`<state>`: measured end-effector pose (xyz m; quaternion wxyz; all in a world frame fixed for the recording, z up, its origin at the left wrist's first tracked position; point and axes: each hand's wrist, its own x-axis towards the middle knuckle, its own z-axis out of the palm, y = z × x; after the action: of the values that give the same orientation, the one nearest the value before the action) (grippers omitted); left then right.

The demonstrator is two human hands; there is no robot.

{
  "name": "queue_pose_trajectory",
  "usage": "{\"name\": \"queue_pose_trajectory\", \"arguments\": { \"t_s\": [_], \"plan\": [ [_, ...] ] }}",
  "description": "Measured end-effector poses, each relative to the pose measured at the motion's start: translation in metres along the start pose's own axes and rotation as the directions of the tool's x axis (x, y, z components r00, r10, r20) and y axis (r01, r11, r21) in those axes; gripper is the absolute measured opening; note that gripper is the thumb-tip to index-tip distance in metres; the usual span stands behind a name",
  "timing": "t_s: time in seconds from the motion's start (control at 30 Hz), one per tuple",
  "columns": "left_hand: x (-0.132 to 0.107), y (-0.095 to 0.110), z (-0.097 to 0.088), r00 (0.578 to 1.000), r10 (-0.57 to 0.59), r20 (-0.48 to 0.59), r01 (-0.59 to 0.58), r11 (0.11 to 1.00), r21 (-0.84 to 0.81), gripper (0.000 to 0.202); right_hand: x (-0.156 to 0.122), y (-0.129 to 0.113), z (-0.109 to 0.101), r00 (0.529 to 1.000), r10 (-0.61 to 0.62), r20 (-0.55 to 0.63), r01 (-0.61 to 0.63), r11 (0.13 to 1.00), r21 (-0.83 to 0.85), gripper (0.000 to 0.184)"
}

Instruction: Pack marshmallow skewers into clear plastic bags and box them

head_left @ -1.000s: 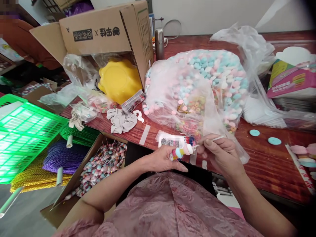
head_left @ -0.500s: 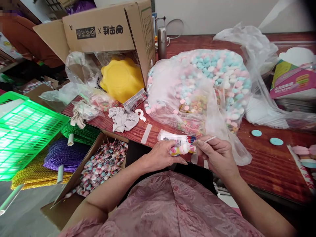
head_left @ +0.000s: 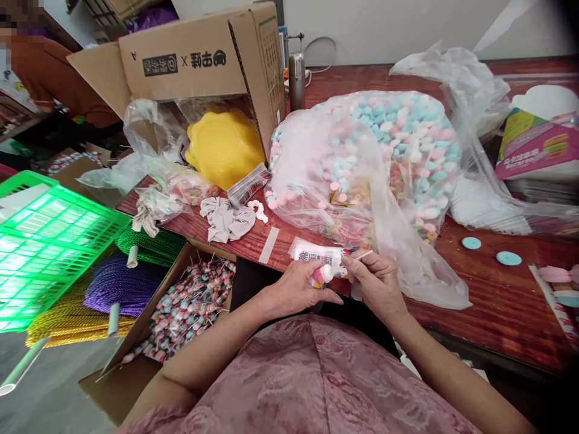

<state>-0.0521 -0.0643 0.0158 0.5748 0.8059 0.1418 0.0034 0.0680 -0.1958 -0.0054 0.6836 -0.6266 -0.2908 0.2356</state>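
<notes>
Close to the table's front edge, my left hand (head_left: 296, 289) is closed around several small pink, white and yellow pieces (head_left: 322, 275) that look like foam beads. My right hand (head_left: 375, 283) pinches a thin white stick (head_left: 364, 255) just to the right of them. Whether the stick's near end touches the pieces is hidden by my fingers. Behind both hands lies a flat white printed packet (head_left: 312, 252). A large clear bag (head_left: 312, 157) beyond it holds many pink, blue and white round pieces, with smaller coloured ring-like bits in front.
At lower left, a cardboard box (head_left: 129, 337) holds many beaded sticks, beside bundles of purple cord (head_left: 122, 286) and a green basket (head_left: 58, 241). A big carton (head_left: 194, 66) with a yellow scalloped item (head_left: 225, 147) stands behind. Blue discs (head_left: 509, 258) lie right. A person's sleeve (head_left: 49, 72) shows far left.
My right hand has moved left, closer to my left hand, with the white stick in its fingers. The pieces in my left hand have turned slightly.
</notes>
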Motion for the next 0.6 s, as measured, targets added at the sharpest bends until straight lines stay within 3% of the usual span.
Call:
{"name": "queue_pose_trajectory", "arguments": {
  "t_s": [0.17, 0.3, 0.5, 0.6],
  "plan": [
    [0.002, -0.005, 0.004, 0.999, -0.033, 0.016, 0.032, 0.999, 0.027, 0.043, -0.01, 0.002, 0.017, 0.999, 0.037, -0.002, -0.037, 0.999, 0.016, 0.038],
    [-0.002, -0.004, 0.001, 0.999, -0.043, -0.006, 0.043, 0.999, 0.034, 0.059, -0.002, 0.009, 0.008, 0.999, 0.04, -0.024, -0.037, 0.994, 0.105, 0.037],
    [-0.005, -0.002, 0.006, 1.0, -0.012, 0.023, 0.015, 0.995, -0.098, 0.062, 0.016, 0.007, 0.0, 0.964, 0.054, 0.261, -0.073, 0.995, 0.061, 0.034],
    [-0.002, -0.004, 0.007, 0.999, -0.021, -0.034, 0.019, 0.997, -0.072, 0.066, 0.015, 0.01, 0.005, 0.973, 0.098, 0.211, -0.114, 0.991, 0.065, 0.039]
  ]
}}
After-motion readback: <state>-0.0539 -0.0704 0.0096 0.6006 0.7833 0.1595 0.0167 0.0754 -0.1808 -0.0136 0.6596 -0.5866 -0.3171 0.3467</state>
